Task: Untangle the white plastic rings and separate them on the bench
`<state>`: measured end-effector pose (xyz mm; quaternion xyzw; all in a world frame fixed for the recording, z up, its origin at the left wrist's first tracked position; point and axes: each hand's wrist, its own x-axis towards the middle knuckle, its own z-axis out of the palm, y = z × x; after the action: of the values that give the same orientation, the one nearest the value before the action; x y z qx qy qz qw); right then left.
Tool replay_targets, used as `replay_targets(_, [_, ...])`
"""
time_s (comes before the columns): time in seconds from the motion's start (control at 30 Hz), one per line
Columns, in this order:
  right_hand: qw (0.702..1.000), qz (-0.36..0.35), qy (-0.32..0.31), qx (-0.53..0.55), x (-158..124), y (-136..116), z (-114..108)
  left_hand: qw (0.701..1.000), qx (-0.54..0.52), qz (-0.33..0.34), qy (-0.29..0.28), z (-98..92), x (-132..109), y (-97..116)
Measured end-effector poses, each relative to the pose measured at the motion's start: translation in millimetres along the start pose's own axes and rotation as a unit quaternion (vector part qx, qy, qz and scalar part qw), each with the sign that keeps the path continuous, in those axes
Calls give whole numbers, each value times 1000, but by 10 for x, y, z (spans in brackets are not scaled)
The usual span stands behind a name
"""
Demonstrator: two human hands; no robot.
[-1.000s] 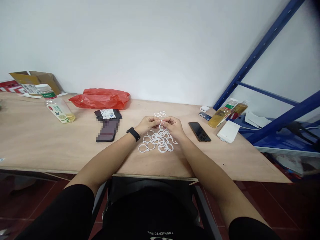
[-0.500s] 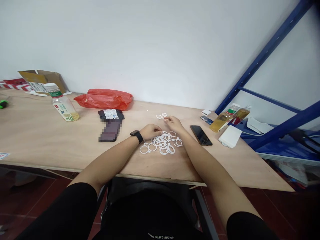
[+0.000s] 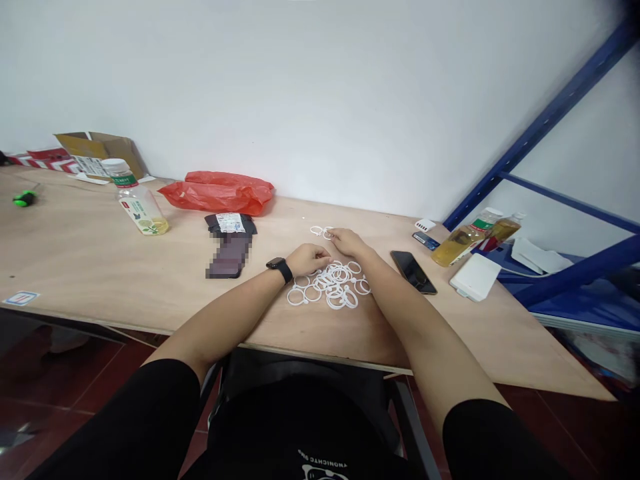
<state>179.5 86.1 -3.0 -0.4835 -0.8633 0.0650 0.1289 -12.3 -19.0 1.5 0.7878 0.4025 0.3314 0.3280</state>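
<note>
Many white plastic rings (image 3: 313, 293), each with a small knob, lie in a loose pile on the wooden table. Just behind the pile, my right hand (image 3: 349, 243) has its fingertips pinched on the edge of one white ring (image 3: 327, 233). Another white ring (image 3: 317, 231) lies flat to its left. My left hand (image 3: 309, 257), with a black watch (image 3: 279, 268) on the wrist, rests at the pile's back left edge, fingers curled together. What is between these fingers, if anything, is hidden.
Right of my arm lie a phone (image 3: 413, 271), a white case (image 3: 475, 277) and a tilted drink bottle (image 3: 463, 240) by the blue rack (image 3: 547, 117). To the left are a red plastic bag (image 3: 220, 192), a black packet (image 3: 230, 225), another bottle (image 3: 140, 207) and a cardboard box (image 3: 117, 153).
The view has swung slightly left. Relative to the table, the two rings at the back have shifted a little left, with my right hand at them. My left hand stays by the pile.
</note>
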Motion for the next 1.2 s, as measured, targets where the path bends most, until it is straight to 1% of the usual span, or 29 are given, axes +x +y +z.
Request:
replay_targets(0.17, [996,-85,-2,-14,-181,-222,-68,994,87,4,69,-61,37,-51])
replay_targets(0.23, [995,-97,8,3,-233,-273,-79,991,101,-1,91,-79,49,-79])
replay_targets(0.4, [996,-65,39,55,-279,-301,-77,987,60,-53,140,-87,74,-146])
replay_targets(0.47, [994,-58,58,72,-292,-307,-95,987,25,-72,142,-77,81,-155])
replay_targets(0.53, [990,-57,88,96,-316,-321,-131,986,-4,-72,151,-69,84,-145])
replay_targets(0.6, [982,-55,126,130,-354,-344,-178,980,-20,-59,188,-74,86,-121])
replay_targets(0.67, [971,-54,160,170,-410,-376,-222,968,-27,-40,245,-94,87,-97])
replay_targets(0.73, [960,-52,182,205,-486,-416,-256,955,-22,-20,294,-117,88,-87])
replay_targets(0.77, [957,-54,186,215,-530,-439,-268,952,-17,-9,305,-125,87,-88])
replay_targets(0.8, [956,-58,187,217,-577,-462,-279,953,-14,4,304,-128,84,-89])
replay_targets(0.83, [957,-65,185,212,-625,-487,-288,957,-16,16,290,-126,80,-90])
replay_targets(0.93, [964,-82,182,176,-753,-556,-310,975,-30,55,211,-91,53,-65])
replay_targets(1.0, [963,-68,189,182,-806,-588,-314,982,-23,75,175,-64,32,-29])
replay_targets(1.1, [943,-26,201,265,-820,-600,-292,982,-6,84,170,-49,15,3])
replay_targets(1.2, [905,10,195,379,-776,-583,-240,978,-24,74,193,-53,33,-26])
